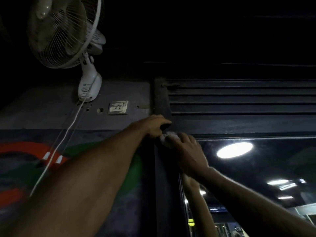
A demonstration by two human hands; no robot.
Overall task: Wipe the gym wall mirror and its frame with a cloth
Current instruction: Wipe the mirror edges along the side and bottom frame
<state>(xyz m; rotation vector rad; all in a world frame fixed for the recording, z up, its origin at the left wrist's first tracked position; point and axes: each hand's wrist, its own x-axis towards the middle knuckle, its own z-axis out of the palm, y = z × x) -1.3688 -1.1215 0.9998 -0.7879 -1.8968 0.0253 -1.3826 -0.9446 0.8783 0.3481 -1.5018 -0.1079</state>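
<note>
Head view: right hand (186,151) curls its grip round the soft, light cloth (168,134) at the top-left corner of the mirror frame (164,185); left hand (153,124) beside it, grip unclear. Probably best held bunched in the palm.

White fan (65,31), whitish cloth (168,134), dark frame (164,177)
</note>
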